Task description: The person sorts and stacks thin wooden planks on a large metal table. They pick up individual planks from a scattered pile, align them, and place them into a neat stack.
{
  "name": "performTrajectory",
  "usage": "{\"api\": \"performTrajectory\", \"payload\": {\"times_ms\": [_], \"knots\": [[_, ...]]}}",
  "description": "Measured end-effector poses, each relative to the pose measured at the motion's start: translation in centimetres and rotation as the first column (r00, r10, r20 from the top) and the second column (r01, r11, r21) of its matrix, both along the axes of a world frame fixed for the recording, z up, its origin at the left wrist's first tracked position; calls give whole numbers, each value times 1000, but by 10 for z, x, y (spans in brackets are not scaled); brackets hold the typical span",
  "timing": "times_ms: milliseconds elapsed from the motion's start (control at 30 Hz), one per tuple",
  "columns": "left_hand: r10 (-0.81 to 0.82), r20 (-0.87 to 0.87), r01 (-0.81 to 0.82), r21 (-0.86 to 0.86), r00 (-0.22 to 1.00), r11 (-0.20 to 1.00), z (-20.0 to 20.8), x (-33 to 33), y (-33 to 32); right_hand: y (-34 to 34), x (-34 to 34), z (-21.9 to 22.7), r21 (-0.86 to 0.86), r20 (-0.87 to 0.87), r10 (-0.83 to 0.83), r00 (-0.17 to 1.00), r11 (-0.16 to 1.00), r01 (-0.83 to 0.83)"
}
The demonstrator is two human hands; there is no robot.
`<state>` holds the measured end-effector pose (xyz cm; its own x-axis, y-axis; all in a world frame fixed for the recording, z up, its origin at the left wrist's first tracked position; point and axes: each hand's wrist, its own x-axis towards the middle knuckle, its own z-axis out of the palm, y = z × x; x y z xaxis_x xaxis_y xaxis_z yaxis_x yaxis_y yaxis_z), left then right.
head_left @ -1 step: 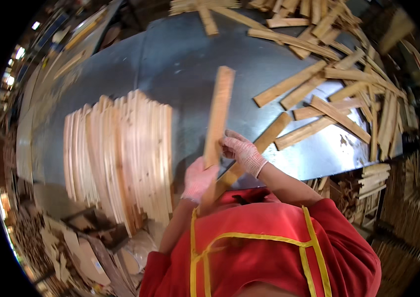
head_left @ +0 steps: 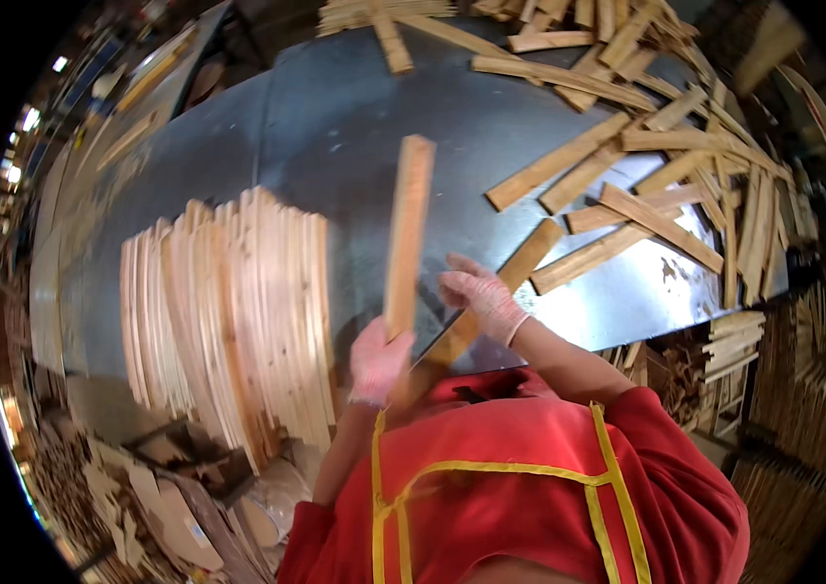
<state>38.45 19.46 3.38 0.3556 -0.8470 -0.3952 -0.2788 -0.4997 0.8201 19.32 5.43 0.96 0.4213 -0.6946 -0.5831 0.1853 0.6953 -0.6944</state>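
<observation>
In a pale pink work glove, my left hand is closed round the lower part of a narrow wooden slat, which stands up from the fist, tilted slightly right. My right hand, gloved the same way, is apart from that slat, with its fingers spread and nothing in them. Beneath the right hand, another slat lies slantwise across the table's near edge. To the left of my left hand, a tight row of pale slats lies side by side, their near ends past the edge.
The dark metal table spans the view. A loose heap of slats covers its right and far right part. More slats are stacked below the table at right. Cardboard scraps lie at lower left.
My right hand has let go of the slat and its fingers have opened. My left hand has carried the slat a little to the left, away from the right hand.
</observation>
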Motion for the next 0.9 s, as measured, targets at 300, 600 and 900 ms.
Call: {"api": "performTrajectory", "payload": {"times_ms": [300, 600, 900], "knots": [[-248, 917, -197, 318, 313, 927, -41, 54, 83, -151, -313, -20, -400, -870, -490, 62, 624, -671], [-584, 504, 377, 458, 636, 805, -13, -119, -58, -233, -337, 13, 12, -973, -167, -160, 655, -756], [-223, 93, 183, 318, 970, 930, 8, -56, -9, -228, -235, 36, -226, -902, 96, 421, 725, -650]]}}
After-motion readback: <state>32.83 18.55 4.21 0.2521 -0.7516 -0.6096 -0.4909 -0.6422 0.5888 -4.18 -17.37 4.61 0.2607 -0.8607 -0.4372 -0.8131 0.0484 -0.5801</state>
